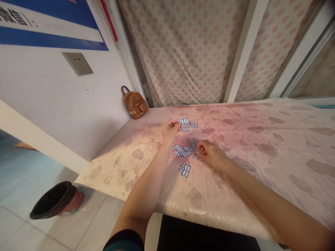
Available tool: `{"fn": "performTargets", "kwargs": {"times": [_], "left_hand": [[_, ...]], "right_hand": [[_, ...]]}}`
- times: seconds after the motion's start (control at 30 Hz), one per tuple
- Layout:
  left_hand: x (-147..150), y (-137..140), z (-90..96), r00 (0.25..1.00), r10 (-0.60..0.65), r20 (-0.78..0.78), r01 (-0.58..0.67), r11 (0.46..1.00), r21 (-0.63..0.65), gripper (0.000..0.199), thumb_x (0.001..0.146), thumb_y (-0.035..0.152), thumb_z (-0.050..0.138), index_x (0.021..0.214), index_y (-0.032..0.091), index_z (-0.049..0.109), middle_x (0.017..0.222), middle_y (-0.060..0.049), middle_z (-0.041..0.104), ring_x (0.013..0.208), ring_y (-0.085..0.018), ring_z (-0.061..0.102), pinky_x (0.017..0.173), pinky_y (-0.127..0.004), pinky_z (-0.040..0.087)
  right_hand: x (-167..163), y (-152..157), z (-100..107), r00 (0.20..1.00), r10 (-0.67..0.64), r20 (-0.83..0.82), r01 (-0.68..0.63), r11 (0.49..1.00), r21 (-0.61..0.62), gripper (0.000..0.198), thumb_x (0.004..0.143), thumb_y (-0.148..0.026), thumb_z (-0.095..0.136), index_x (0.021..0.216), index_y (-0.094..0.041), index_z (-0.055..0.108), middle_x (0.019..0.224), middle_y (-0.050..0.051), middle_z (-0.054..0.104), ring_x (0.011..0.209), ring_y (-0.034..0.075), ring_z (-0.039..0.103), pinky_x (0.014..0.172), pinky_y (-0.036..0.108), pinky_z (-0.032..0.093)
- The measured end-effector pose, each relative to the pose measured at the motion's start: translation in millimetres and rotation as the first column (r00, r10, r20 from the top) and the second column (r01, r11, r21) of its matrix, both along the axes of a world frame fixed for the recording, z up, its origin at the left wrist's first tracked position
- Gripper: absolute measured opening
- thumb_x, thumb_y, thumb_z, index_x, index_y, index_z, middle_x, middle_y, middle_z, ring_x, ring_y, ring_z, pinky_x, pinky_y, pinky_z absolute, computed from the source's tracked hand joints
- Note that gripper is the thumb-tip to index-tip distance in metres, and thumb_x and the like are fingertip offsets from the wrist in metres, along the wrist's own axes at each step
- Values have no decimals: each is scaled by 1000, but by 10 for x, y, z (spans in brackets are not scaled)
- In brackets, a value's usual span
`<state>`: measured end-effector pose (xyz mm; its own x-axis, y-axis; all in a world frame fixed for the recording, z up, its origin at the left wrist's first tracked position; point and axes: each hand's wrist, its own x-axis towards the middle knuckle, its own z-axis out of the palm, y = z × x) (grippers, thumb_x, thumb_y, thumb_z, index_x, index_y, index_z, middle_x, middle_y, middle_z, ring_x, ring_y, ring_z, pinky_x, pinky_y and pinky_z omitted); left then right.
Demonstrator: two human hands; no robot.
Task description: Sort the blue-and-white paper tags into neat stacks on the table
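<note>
My left hand (170,130) is at the far group of small cards, thumb and fingers pinched on a blue-and-white striped card (184,121) that looks raised above the others. Under and beside it lie other striped cards (194,124) in neat rows. My right hand (211,153) is closer to me, fingers curled, with its fingertips on a small striped card (196,155). Left of those fingertips spreads a loose pile of similar cards (180,150), some overlapping. Nearer the table's front edge sits another small cluster of cards (185,170). Print on the cards is too small to read.
A patterned, glossy cloth covers the table (261,181). At its far left corner a small brown backpack (135,104) leans against the wall. Behind hangs a dotted curtain (183,52). A dark-lined bin (57,200) stands on the floor at left.
</note>
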<state>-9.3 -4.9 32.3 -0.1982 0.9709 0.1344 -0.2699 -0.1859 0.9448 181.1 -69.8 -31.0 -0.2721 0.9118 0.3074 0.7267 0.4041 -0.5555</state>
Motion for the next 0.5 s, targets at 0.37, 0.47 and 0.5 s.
{"fn": "performTargets", "kwargs": {"times": [0.37, 0.47, 0.5], "left_hand": [[51, 27, -21, 999, -10, 47, 10, 1000, -2, 7, 73, 8, 68, 74, 15, 68, 61, 2, 64, 59, -10, 61, 64, -24, 50], [56, 24, -13, 998, -18, 52, 18, 1000, 9, 7, 73, 8, 67, 73, 15, 68, 62, 2, 63, 59, -11, 61, 65, -25, 50], [58, 24, -9, 998, -20, 55, 20, 1000, 14, 7, 72, 8, 67, 73, 15, 67, 62, 2, 63, 59, -11, 61, 65, -25, 50]], "right_hand": [[-347, -123, 93, 877, 433, 207, -465, 873, 144, 37, 96, -22, 49, 130, -27, 63, 133, 7, 62, 125, 25, 53, 106, 48, 42], [-238, -31, 60, 916, 351, 196, -385, 906, 177, 30, 96, -24, 50, 118, -25, 70, 119, 7, 70, 117, 25, 58, 102, 47, 44], [-170, 2, 66, 929, 315, 195, -351, 916, 193, 27, 96, -26, 50, 112, -25, 72, 115, 7, 72, 114, 26, 60, 101, 47, 45]]}}
